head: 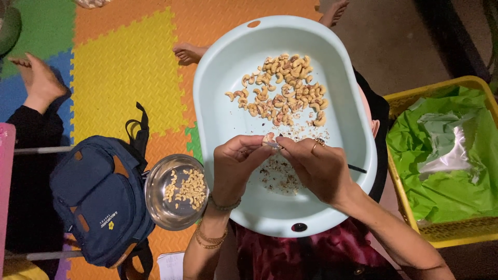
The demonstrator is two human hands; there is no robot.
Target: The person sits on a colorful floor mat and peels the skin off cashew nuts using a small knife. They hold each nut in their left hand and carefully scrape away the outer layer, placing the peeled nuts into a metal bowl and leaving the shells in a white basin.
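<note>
We see bare basin point(223, 111) floor left of the cashew pile point(284, 89), open mat point(124, 67) beyond, while the steel bowl point(161, 207) and blue bag point(96, 199) crowd the left side.

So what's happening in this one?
A person's left hand and right hand pinch a single cashew between the fingertips over a pale blue tub. A pile of cashews and skin flakes lie inside it. A steel bowl beside it holds more nuts.

Colourful foam mat point(124, 62) beside bare brown floor point(394, 46)
</note>
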